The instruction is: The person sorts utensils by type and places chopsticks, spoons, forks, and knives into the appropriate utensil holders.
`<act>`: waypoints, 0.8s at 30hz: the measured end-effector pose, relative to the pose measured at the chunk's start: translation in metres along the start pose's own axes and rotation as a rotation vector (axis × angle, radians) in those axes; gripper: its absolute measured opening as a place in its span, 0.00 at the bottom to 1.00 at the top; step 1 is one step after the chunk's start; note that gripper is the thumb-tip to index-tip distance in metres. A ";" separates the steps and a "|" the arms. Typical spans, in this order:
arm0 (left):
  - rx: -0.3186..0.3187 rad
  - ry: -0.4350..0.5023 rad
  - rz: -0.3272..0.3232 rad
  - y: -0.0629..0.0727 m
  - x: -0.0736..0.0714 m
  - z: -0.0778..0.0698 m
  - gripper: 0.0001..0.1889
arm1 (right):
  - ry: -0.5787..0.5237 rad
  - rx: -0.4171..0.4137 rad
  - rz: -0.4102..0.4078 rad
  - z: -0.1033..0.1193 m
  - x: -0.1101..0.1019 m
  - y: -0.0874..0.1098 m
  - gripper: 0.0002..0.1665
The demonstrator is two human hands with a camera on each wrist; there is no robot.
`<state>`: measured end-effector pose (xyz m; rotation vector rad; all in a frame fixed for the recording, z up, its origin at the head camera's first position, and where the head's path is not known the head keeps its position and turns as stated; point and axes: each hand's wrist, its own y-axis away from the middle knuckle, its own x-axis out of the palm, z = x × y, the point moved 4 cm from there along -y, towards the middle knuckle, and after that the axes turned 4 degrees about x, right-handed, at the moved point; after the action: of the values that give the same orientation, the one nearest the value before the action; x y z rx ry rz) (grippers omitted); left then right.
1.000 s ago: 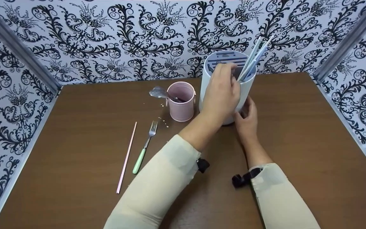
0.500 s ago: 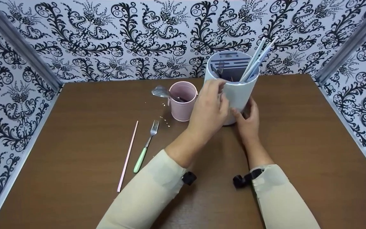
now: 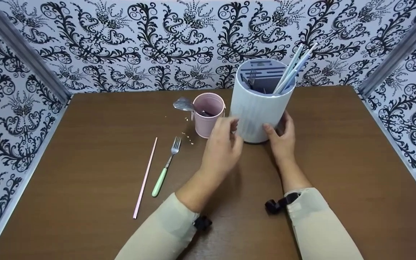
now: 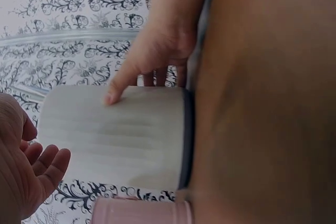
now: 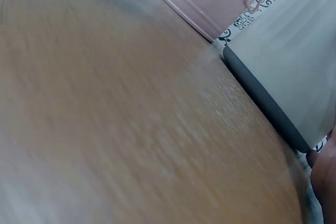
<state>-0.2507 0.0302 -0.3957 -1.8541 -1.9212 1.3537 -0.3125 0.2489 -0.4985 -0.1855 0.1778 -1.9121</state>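
Note:
A white oval utensil holder (image 3: pixel 255 115) with a slotted grey top stands upright at the back. Several pale chopsticks (image 3: pixel 291 72) lean out of its right side, and a fork's tines (image 3: pixel 252 76) show inside. My right hand (image 3: pixel 283 142) grips the holder low on its right, thumb on the front, other fingers mostly hidden behind. In front of the pink bucket (image 3: pixel 203 124), my left hand (image 3: pixel 222 146) hovers with loosely bent fingers and nothing in them; the left wrist view shows this hand (image 4: pixel 29 166) apart from the holder.
A spoon (image 3: pixel 184 104) pokes out of the bucket, beside dark utensils inside. On the brown table (image 3: pixel 85 162) lie a green-handled fork (image 3: pixel 163 175) and a pink chopstick (image 3: pixel 145 177). Small crumbs (image 3: pixel 189 139) are scattered near the bucket. Patterned walls (image 3: pixel 103 47) enclose the table's back and sides.
My left hand has come away from the holder's top, moving down and left toward the bucket's front. My right hand keeps its place on the holder.

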 end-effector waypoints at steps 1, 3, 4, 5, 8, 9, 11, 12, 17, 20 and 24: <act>-0.012 -0.004 0.001 0.003 0.000 0.002 0.15 | -0.002 -0.005 0.003 0.000 0.000 0.000 0.55; -0.037 -0.009 0.002 0.010 -0.001 0.006 0.14 | -0.013 -0.014 0.007 -0.001 -0.001 0.000 0.56; -0.050 -0.005 0.003 0.013 -0.002 0.008 0.14 | -0.019 -0.017 0.008 -0.001 -0.001 -0.001 0.56; -0.063 -0.003 0.005 0.015 -0.002 0.009 0.13 | -0.024 -0.020 0.010 -0.002 -0.001 -0.001 0.57; -0.092 0.013 0.011 0.025 -0.003 0.013 0.13 | -0.033 -0.022 0.013 -0.002 -0.001 -0.002 0.57; -0.100 0.018 0.014 0.028 -0.003 0.014 0.14 | -0.032 -0.020 0.014 -0.002 -0.001 -0.002 0.57; -0.113 0.023 0.018 0.033 -0.003 0.018 0.14 | -0.028 -0.014 0.014 -0.002 -0.001 -0.002 0.56; -0.119 0.022 0.022 0.036 -0.004 0.020 0.14 | -0.029 -0.012 0.014 -0.002 -0.001 -0.002 0.55; -0.167 0.005 0.040 0.046 -0.008 0.030 0.15 | -0.040 -0.006 0.012 0.004 0.002 0.002 0.53; -0.210 0.008 0.052 0.048 -0.011 0.036 0.16 | -0.031 -0.008 0.011 0.005 0.002 0.002 0.54; -0.257 0.023 0.085 0.048 -0.017 0.042 0.16 | -0.018 -0.003 0.011 0.004 0.002 0.002 0.55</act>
<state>-0.2397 -0.0125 -0.4443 -2.0766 -2.1129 1.1466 -0.3103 0.2467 -0.4954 -0.2033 0.1698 -1.8993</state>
